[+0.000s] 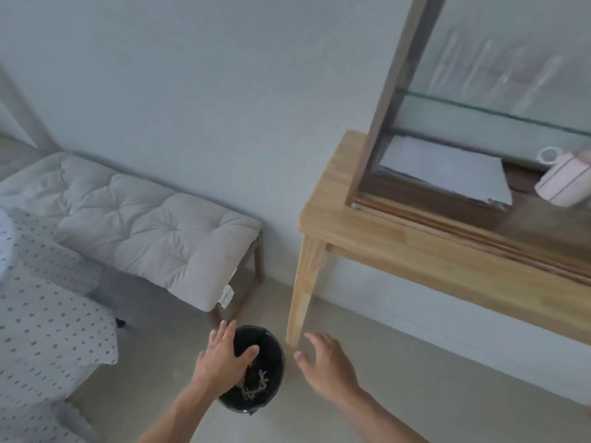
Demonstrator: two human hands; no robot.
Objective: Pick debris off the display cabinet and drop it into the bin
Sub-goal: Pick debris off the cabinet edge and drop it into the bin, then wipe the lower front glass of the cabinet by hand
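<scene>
Risk from here, as a guess: knocking the small black bin on the floor, with the left hand spread right over its rim above twig-like debris inside. Left fingers splayed wide, empty. Right hand beside the bin near the worktop leg, also spread and empty; display cabinet well above, up on the worktop.

A round black bin stands on the floor beneath the left fingers, holding pale twiggy debris just below them.
</scene>
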